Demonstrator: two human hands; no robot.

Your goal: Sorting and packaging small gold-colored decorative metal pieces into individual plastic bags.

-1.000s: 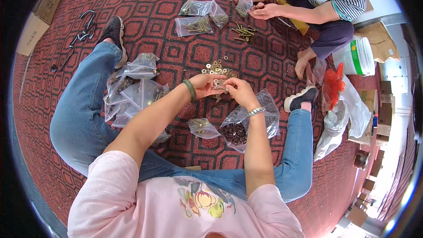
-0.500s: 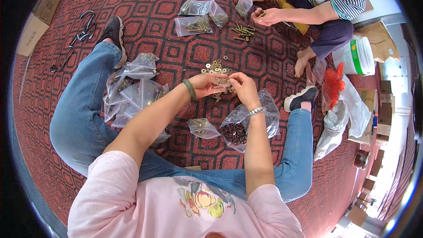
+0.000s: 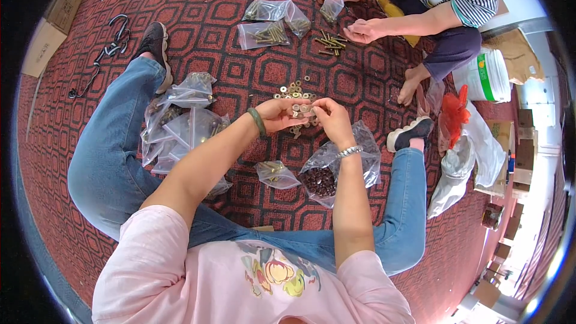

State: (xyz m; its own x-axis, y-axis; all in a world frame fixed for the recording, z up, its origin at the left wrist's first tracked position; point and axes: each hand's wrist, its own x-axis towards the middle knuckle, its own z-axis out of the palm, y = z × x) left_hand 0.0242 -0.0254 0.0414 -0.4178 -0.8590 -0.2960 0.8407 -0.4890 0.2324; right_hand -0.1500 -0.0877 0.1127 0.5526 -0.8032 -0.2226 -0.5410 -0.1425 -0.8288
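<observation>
My left hand [image 3: 277, 114], with a green bangle at its wrist, is cupped around several small metal washers [image 3: 303, 109]. My right hand [image 3: 333, 121] meets it from the right, thumb and fingers pinched together at the washers; what exactly they pinch is too small to make out. Beneath and beyond both hands, a loose pile of washers [image 3: 293, 90] lies on the carpet. Nearer to me are a small zip bag of brass-coloured pieces [image 3: 276, 174] and an open clear bag [image 3: 367, 165] of dark brown small parts [image 3: 318, 182], partly behind my right forearm.
Filled zip bags [image 3: 191, 125] are heaped by my left leg. Across from me, a co-worker's hand [image 3: 366, 30] hovers near loose brass bolts [image 3: 332, 42] and bagged bolts [image 3: 267, 34]. A white bucket [image 3: 482, 77], a red plastic bag [image 3: 453, 114] and a white sack [image 3: 454, 168] stand at right.
My hands stay almost in place, and the washers in my left hand show more plainly. The co-worker's hand has let go of the bolts it held.
</observation>
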